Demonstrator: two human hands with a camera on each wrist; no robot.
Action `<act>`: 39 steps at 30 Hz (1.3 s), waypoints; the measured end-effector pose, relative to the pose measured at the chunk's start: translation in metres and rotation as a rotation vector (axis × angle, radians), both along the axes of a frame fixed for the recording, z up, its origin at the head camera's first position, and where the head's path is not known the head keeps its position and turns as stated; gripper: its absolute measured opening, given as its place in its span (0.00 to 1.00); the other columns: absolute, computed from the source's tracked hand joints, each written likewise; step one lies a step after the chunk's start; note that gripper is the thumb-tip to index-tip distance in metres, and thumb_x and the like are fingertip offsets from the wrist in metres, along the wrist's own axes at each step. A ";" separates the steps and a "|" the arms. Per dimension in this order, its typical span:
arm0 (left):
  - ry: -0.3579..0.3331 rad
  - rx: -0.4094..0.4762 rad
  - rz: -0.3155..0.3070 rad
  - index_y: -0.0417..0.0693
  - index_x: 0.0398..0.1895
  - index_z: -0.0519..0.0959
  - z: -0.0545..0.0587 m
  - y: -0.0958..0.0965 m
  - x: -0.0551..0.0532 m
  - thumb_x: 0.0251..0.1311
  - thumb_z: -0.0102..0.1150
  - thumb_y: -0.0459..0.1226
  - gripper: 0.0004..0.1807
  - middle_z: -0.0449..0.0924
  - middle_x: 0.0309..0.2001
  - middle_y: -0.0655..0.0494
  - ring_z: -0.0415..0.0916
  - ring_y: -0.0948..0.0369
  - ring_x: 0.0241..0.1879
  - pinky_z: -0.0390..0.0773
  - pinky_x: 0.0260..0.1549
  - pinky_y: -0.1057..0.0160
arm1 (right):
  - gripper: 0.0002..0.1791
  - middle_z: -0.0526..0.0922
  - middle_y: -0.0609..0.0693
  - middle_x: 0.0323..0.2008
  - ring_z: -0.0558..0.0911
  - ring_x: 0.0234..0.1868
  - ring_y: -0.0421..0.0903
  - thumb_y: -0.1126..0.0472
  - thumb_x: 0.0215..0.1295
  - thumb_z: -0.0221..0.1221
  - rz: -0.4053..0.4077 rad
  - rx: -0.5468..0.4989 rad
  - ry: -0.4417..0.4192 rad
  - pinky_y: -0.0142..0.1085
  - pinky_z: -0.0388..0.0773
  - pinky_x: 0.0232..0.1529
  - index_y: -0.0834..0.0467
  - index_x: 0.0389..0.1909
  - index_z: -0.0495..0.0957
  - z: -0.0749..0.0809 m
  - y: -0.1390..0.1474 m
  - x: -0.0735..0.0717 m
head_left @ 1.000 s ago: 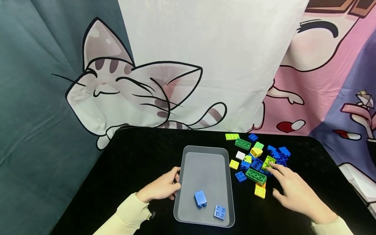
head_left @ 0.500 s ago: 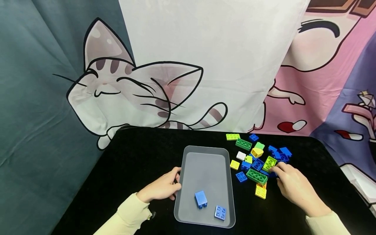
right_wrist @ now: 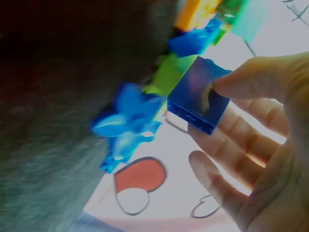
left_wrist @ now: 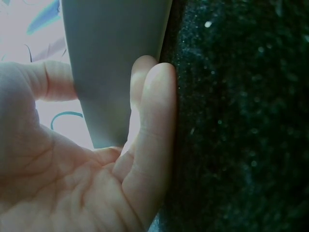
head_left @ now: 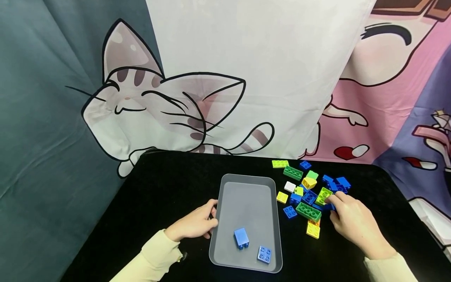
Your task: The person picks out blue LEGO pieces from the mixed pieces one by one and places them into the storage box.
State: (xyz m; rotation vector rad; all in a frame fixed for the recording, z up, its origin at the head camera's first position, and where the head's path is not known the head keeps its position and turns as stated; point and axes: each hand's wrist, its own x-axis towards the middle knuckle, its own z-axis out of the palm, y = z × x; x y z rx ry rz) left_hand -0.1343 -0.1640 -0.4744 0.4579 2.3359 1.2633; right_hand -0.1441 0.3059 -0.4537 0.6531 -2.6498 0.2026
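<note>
Grey and shallow, the tray [head_left: 248, 207] lies with its long axis running away from the person. At its left rim is the left hand [head_left: 195, 223], thumb and fingers gripping the side wall, as the left wrist view bears out. Toward the tray's near end sit two blocks: a smooth-faced blue one [head_left: 241, 237], studs pointing to that end, and a studs-up blue one [head_left: 264, 254] by the near right corner.

Off the tray's right side, well apart from it, the right hand [head_left: 357, 225] pinches a dark blue block [right_wrist: 193, 96] between thumb and fingers. One broad, roughly square face of it shows in the right wrist view; its long axis, if it has one, I cannot tell, nor whether it is clear of the black cloth [head_left: 165, 176].

What matters most is the line from that grip to the tray: the tray lies to the left of the pinched block, and the heap fills much of the gap. Beside the fingertips, on their tray side, is a lime block [head_left: 322, 196]; closer to the tray, a long green block [head_left: 308, 211] lies slantwise, and a loose blue block [head_left: 290, 212] rests near the tray's right rim. The left hand is the farther one, across the tray.
</note>
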 end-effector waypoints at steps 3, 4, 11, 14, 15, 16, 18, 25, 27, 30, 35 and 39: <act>0.004 0.000 0.002 0.39 0.75 0.59 0.001 0.001 0.000 0.63 0.52 0.33 0.35 0.73 0.42 0.51 0.79 0.61 0.29 0.86 0.23 0.62 | 0.18 0.80 0.46 0.31 0.72 0.26 0.39 0.68 0.42 0.73 -0.018 -0.025 0.011 0.41 0.78 0.25 0.56 0.37 0.83 0.009 -0.010 0.004; 0.005 -0.002 0.002 0.39 0.75 0.59 0.001 0.001 0.000 0.63 0.52 0.33 0.35 0.73 0.42 0.51 0.79 0.61 0.29 0.86 0.23 0.62 | 0.17 0.80 0.46 0.31 0.71 0.26 0.39 0.68 0.43 0.73 -0.019 -0.034 0.011 0.39 0.76 0.25 0.55 0.37 0.83 0.012 -0.014 0.005; 0.002 -0.005 0.003 0.39 0.76 0.59 0.002 0.001 0.000 0.63 0.52 0.33 0.36 0.73 0.42 0.51 0.79 0.60 0.30 0.86 0.23 0.62 | 0.18 0.78 0.42 0.33 0.68 0.27 0.35 0.65 0.46 0.73 0.016 -0.078 0.013 0.32 0.75 0.24 0.53 0.40 0.84 0.028 -0.049 0.015; 0.001 -0.005 0.004 0.39 0.76 0.59 0.002 0.000 0.000 0.63 0.52 0.33 0.36 0.73 0.42 0.51 0.79 0.60 0.30 0.86 0.23 0.62 | 0.17 0.80 0.41 0.35 0.70 0.27 0.34 0.65 0.47 0.72 0.048 -0.099 0.013 0.32 0.79 0.25 0.51 0.40 0.84 0.033 -0.065 0.018; 0.001 -0.005 0.004 0.39 0.76 0.59 0.002 0.000 0.000 0.63 0.52 0.33 0.36 0.73 0.42 0.51 0.79 0.60 0.30 0.86 0.23 0.62 | 0.17 0.81 0.41 0.35 0.71 0.28 0.34 0.65 0.47 0.73 0.062 -0.107 0.012 0.32 0.79 0.26 0.51 0.40 0.84 0.035 -0.070 0.019; 0.002 -0.005 0.003 0.39 0.76 0.59 0.002 0.000 0.000 0.63 0.52 0.33 0.36 0.73 0.42 0.51 0.79 0.60 0.30 0.86 0.23 0.62 | 0.17 0.81 0.41 0.36 0.72 0.28 0.34 0.65 0.47 0.72 0.077 -0.112 0.013 0.32 0.80 0.26 0.51 0.41 0.84 0.036 -0.075 0.019; 0.004 -0.007 0.002 0.39 0.76 0.59 0.002 0.000 0.000 0.63 0.52 0.33 0.36 0.73 0.42 0.51 0.80 0.60 0.30 0.86 0.23 0.62 | 0.17 0.82 0.41 0.36 0.72 0.28 0.34 0.65 0.48 0.72 0.109 -0.123 0.013 0.30 0.80 0.27 0.51 0.40 0.84 0.038 -0.084 0.021; 0.008 -0.011 -0.002 0.38 0.76 0.58 0.003 0.001 0.001 0.63 0.52 0.34 0.36 0.73 0.42 0.51 0.79 0.60 0.30 0.86 0.23 0.63 | 0.18 0.79 0.38 0.35 0.72 0.30 0.31 0.65 0.48 0.74 0.185 -0.141 -0.010 0.28 0.81 0.31 0.49 0.41 0.84 0.040 -0.111 0.029; 0.010 -0.014 -0.002 0.38 0.76 0.58 0.003 0.001 0.000 0.63 0.52 0.34 0.36 0.73 0.42 0.51 0.79 0.60 0.30 0.85 0.23 0.63 | 0.18 0.79 0.37 0.35 0.73 0.31 0.31 0.64 0.49 0.75 0.198 -0.141 -0.026 0.28 0.82 0.32 0.48 0.41 0.84 0.041 -0.118 0.032; 0.011 -0.017 -0.002 0.38 0.76 0.58 0.003 0.001 0.000 0.63 0.52 0.34 0.36 0.73 0.41 0.51 0.79 0.60 0.30 0.86 0.23 0.63 | 0.18 0.79 0.35 0.36 0.74 0.32 0.31 0.63 0.50 0.75 0.216 -0.137 -0.059 0.27 0.84 0.35 0.46 0.42 0.83 0.040 -0.127 0.037; 0.005 -0.019 0.001 0.38 0.77 0.57 0.002 0.001 0.000 0.64 0.52 0.34 0.37 0.73 0.41 0.51 0.79 0.60 0.30 0.86 0.24 0.62 | 0.18 0.77 0.34 0.36 0.73 0.34 0.30 0.63 0.51 0.74 0.279 -0.154 -0.091 0.27 0.83 0.36 0.45 0.43 0.83 0.040 -0.141 0.046; 0.000 -0.014 0.003 0.38 0.77 0.57 0.002 0.001 0.000 0.64 0.52 0.34 0.37 0.73 0.42 0.51 0.79 0.60 0.30 0.86 0.24 0.62 | 0.18 0.76 0.33 0.35 0.73 0.34 0.30 0.63 0.51 0.74 0.345 -0.167 -0.097 0.27 0.82 0.36 0.45 0.42 0.82 0.040 -0.151 0.053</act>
